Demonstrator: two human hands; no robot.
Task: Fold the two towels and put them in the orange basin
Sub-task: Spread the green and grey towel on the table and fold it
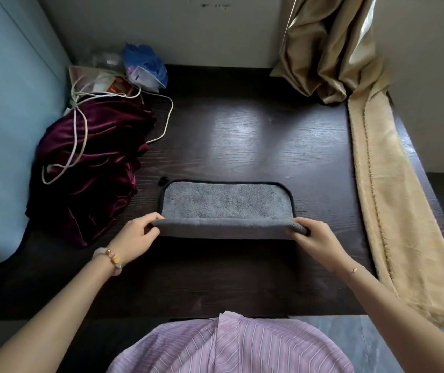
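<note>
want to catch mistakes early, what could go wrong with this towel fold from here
1. The left hand and right hand pinch only the near corners of the gray towel, so the unsupported middle may droop and the fold could land crooked.
2. The maroon cloth and the white cable on it lie close beside the towel's left side; the left hand might snag them.
3. No orange basin is in view; the fold may loosen while searching.

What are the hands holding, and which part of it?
The grey towel. The left hand pinches the left end of its raised near edge, and the right hand pinches the right end.
</note>
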